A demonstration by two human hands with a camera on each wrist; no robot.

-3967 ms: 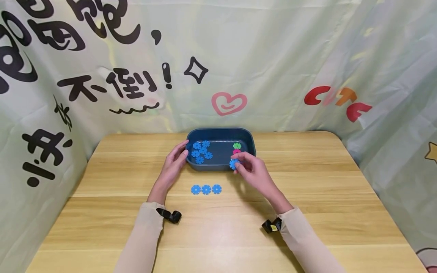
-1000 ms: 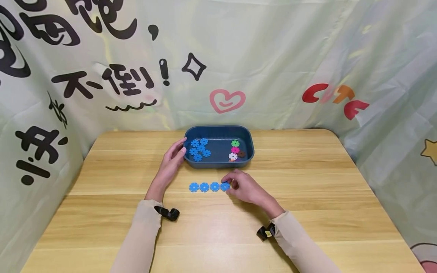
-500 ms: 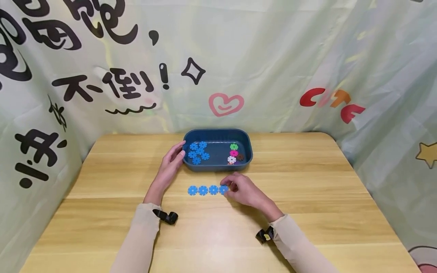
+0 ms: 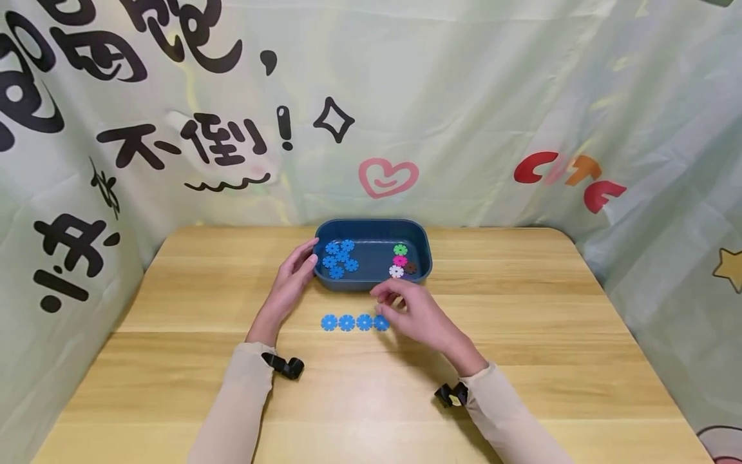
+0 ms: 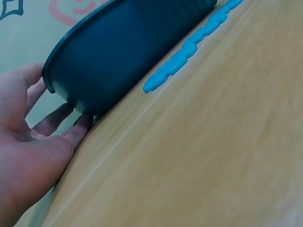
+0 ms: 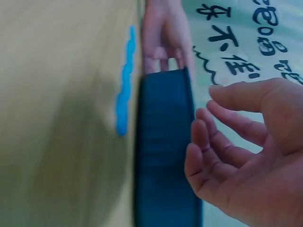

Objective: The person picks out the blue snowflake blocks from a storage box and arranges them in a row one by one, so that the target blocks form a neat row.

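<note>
Left hand [image 4: 290, 277], relaxed wide, touches navy plastic bin [image 4: 373, 259] mid-frame. Right hand [image 4: 418, 312], loosely curled, thumb and fingertips parted, hovers by row of four blue snowflake discs [image 4: 350, 323], just below centre.

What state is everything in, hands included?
Left hand: fingers touching tray's left end
Right hand: fingers loosely curled, holding nothing
Tray: upright on table, open-topped
Row of four blue discs: flat on table
Blue discs in tray: clustered left
Green disc, pink disc, white disc, brown disc: in tray, right end
</note>
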